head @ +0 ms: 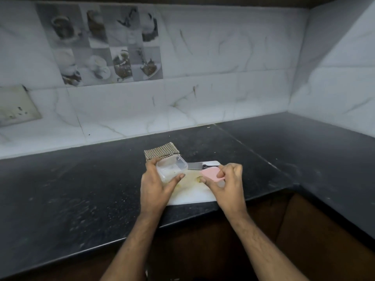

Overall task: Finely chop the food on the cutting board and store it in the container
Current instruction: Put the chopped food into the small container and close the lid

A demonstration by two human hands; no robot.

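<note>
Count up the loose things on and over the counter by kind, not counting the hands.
Clear container, in the left hand: 1
Pink lid, in the right hand: 1
Knife: 1
White cutting board: 1
Checked cloth: 1
Total: 5

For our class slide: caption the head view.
Left hand holds clear container, right hand holds pink lid.

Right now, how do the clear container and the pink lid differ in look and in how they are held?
The container is clear and deep, with pale food bits inside; the lid is opaque pink and flat. The left hand grips the container, tilted, with fingers round its sides; the right hand pinches the lid by its edge. Both are lifted above the white cutting board.
</note>
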